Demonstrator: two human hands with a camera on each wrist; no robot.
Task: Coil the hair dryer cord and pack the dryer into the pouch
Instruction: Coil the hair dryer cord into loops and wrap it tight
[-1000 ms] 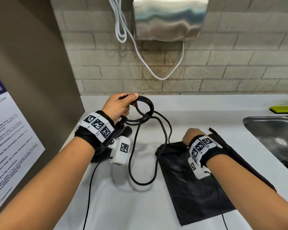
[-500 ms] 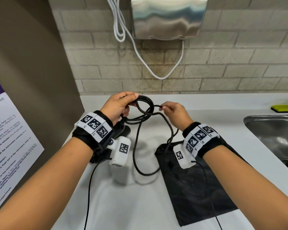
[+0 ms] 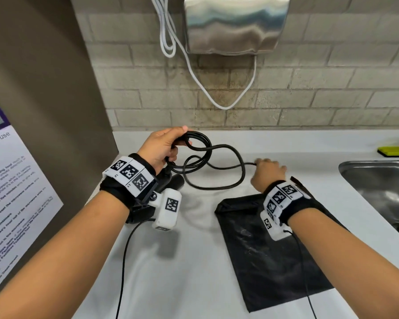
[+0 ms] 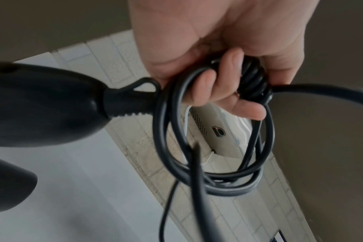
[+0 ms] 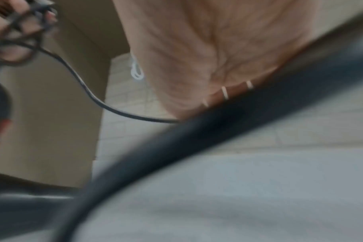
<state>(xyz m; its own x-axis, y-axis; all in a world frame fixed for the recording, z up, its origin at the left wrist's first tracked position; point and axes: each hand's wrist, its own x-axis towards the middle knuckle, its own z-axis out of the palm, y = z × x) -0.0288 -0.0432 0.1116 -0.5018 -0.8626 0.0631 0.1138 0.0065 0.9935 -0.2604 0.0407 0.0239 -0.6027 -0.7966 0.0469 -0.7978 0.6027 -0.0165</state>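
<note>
My left hand (image 3: 168, 146) grips several loops of the black hair dryer cord (image 3: 203, 153) above the white counter (image 3: 194, 261). In the left wrist view the fingers (image 4: 209, 88) curl round the bundled cord (image 4: 253, 80), and the black dryer handle (image 4: 52, 104) hangs just under the hand. A loose loop (image 3: 237, 173) trails right to my right hand (image 3: 266, 172), which holds the free cord low over the counter. The black pouch (image 3: 263, 256) lies flat on the counter beneath my right wrist. The right wrist view is blurred; its cord (image 5: 106, 104) runs toward the palm.
A steel sink (image 3: 382, 192) sits at the right edge, with a yellow-green sponge (image 3: 394, 151) behind it. On the brick wall hangs a steel hand dryer (image 3: 235, 24) with a white cable (image 3: 194, 72). A brown panel with a poster (image 3: 12, 192) closes the left side.
My right hand left the coil in my left hand and moved right and down along the cord, drawing out a new loose loop. The left hand kept its grip.
</note>
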